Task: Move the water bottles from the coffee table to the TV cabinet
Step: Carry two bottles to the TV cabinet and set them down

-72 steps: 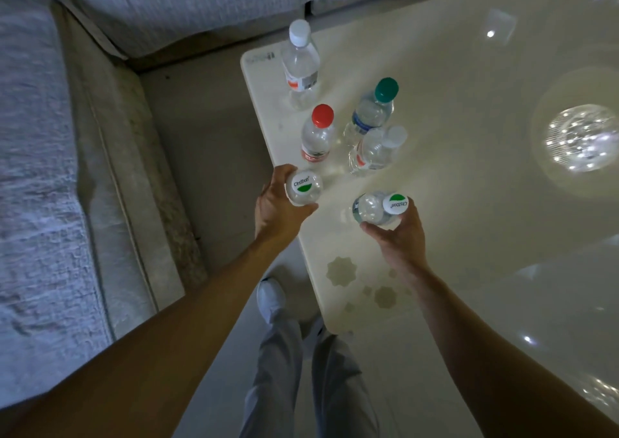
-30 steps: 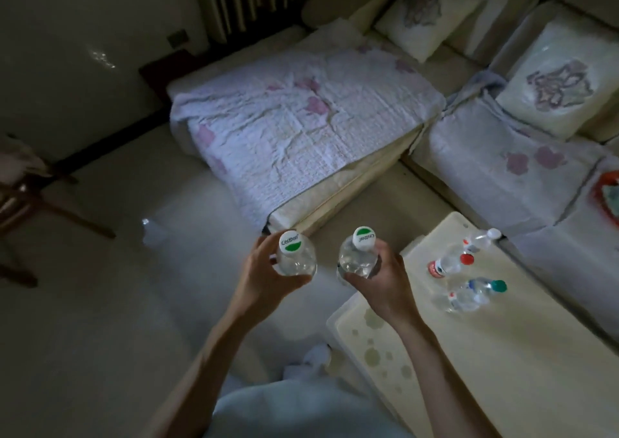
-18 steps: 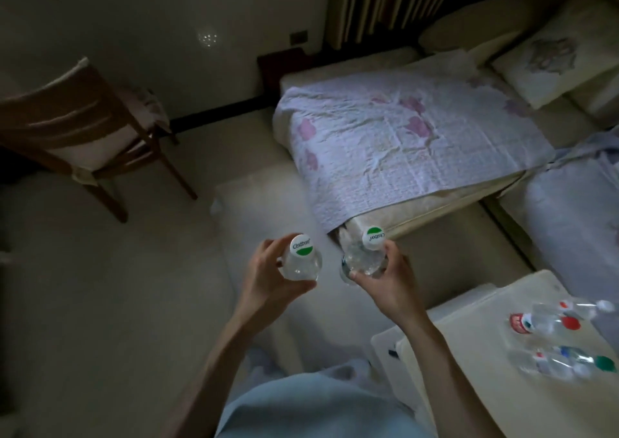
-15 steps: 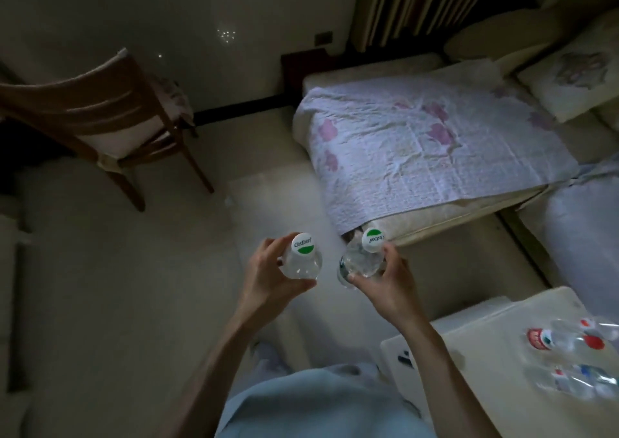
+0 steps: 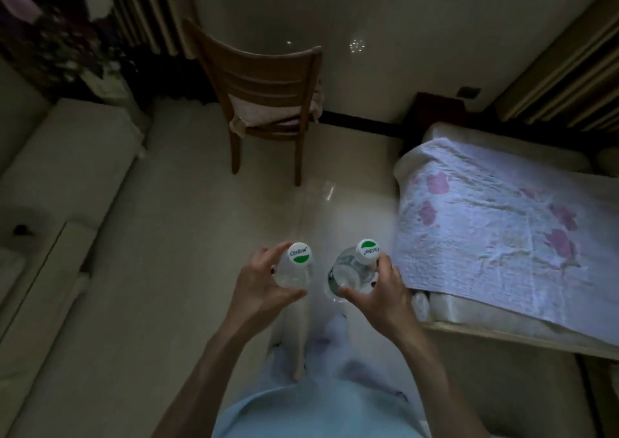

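Observation:
I carry two clear water bottles with white-and-green caps, held upright over the pale floor. My left hand (image 5: 256,288) grips the left bottle (image 5: 296,266) around its shoulder. My right hand (image 5: 378,292) grips the right bottle (image 5: 348,270), which tilts slightly to the right. A long pale low cabinet (image 5: 63,183) runs along the left side of the room. The coffee table and the other bottles are out of view.
A brown wooden chair (image 5: 264,89) with a cushion stands ahead against the wall. A sofa section under a lilac flowered quilt (image 5: 495,230) fills the right. Dark curtains (image 5: 140,5) hang at the top left. Bare floor (image 5: 187,236) lies between cabinet and sofa.
The view has turned left, away from the coffee table, which has left the frame. The chair has shifted to the centre and the low cabinet has come into view. Both hands still hold their bottles.

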Demonstrator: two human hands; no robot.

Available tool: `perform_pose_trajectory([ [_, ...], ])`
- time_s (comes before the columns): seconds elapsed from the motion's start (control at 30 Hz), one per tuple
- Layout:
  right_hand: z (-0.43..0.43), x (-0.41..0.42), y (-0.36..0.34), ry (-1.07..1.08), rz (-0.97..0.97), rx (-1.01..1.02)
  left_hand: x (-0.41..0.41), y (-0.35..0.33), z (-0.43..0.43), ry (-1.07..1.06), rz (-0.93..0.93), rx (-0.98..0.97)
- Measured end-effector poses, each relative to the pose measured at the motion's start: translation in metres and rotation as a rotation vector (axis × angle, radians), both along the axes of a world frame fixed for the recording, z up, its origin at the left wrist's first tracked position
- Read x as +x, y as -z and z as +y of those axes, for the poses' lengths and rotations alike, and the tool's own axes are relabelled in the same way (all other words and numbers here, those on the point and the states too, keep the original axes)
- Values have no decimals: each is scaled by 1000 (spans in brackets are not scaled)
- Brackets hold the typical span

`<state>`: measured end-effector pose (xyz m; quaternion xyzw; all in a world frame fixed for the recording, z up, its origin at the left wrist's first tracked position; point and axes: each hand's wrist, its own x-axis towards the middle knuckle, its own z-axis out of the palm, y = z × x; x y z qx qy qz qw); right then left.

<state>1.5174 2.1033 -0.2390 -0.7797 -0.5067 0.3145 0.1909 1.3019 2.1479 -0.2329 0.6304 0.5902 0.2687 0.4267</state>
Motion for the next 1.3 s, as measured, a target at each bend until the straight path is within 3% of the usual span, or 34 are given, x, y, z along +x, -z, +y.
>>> perform_pose_trajectory([
  [0.3, 100, -43, 11, -281, 71, -36, -40, 14, 31, -323, 3, -128],
  [0.57, 209, -64, 7, -559, 163, -3, -46, -11, 109, -499, 25, -97],
  [0.97, 331, -89, 2, -718, 221, 33, -57, -22, 194, -673, -7, -72],
  [1.3, 393, -190, 9, -941, 178, -78, -133, -7, 227, -882, -73, -103],
])
